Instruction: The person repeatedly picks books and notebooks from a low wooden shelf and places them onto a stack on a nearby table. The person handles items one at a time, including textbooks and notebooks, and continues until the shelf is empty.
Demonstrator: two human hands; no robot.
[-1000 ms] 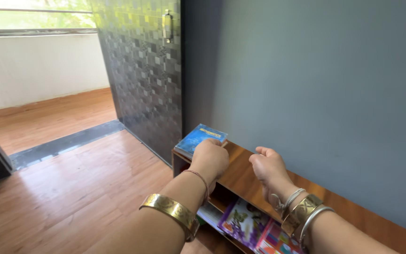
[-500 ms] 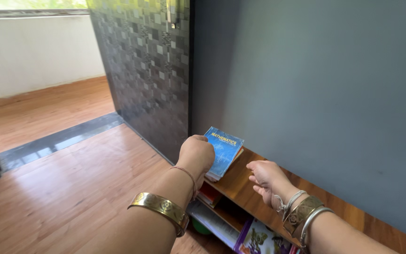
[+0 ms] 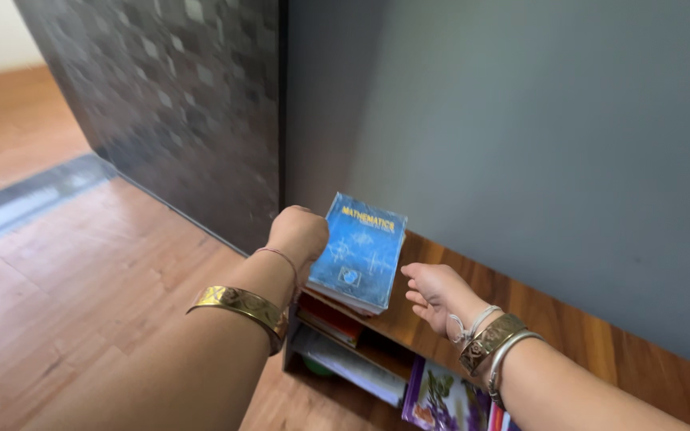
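Observation:
A blue book [image 3: 361, 249] lies on top of a small stack of books [image 3: 335, 308] at the left end of a low wooden shelf [image 3: 537, 315]. My left hand [image 3: 299, 238] is closed on the left edge of this stack, with a gold bangle on the forearm. My right hand [image 3: 433, 294] hovers just right of the stack above the shelf top, fingers apart and holding nothing. Whether it touches the books I cannot tell.
A grey wall [image 3: 521, 120] rises behind the shelf, and a dark patterned door [image 3: 177, 104] stands to its left. Colourful books [image 3: 441, 397] and papers fill the open compartments below the shelf top. Wooden floor [image 3: 81, 287] spreads out to the left.
The view has dropped and moved closer to the shelf. My left hand has shifted to the stack's left edge, and the blue book's cover now faces me more. My right hand has opened towards the stack.

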